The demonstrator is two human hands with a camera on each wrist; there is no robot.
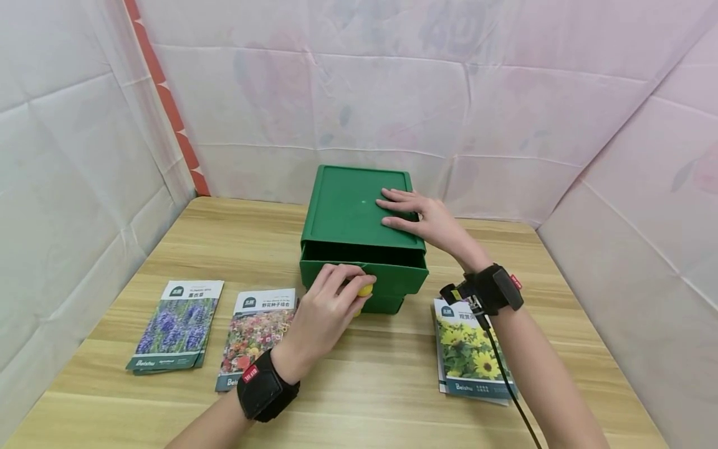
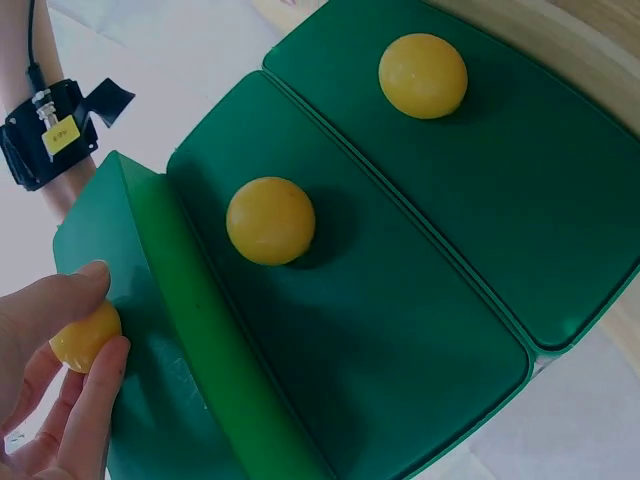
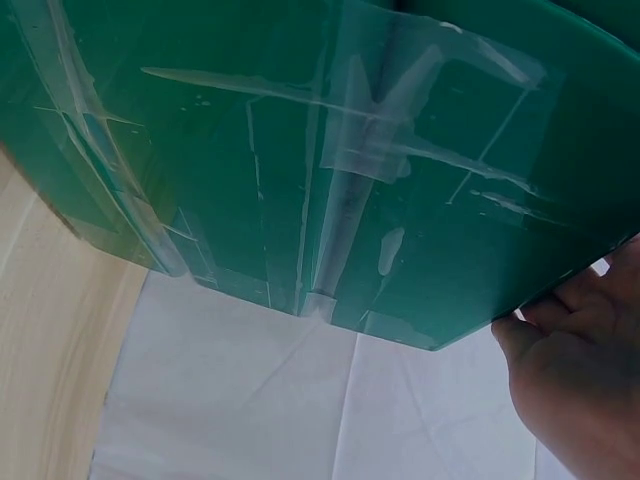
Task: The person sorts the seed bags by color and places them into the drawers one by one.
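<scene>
A green box of drawers (image 1: 348,212) stands at the middle back of the wooden table (image 1: 359,386). My left hand (image 1: 353,284) pinches the yellow round knob (image 1: 365,290) of the top drawer, which stands slightly pulled out. The left wrist view shows my left hand (image 2: 100,312) with its fingers around that knob (image 2: 80,338), and two more yellow knobs (image 2: 270,220) (image 2: 422,75) on the lower drawer fronts. My right hand (image 1: 401,209) lies flat on the box's top with straight fingers. The right wrist view shows the box's side (image 3: 300,150) with my right hand (image 3: 585,370) at its edge.
Three seed packets lie on the table: a lavender one (image 1: 176,324) at the left, a mixed-flower one (image 1: 255,333) by my left wrist, and a sunflower one (image 1: 468,349) under my right forearm. White fabric walls close in the table on three sides.
</scene>
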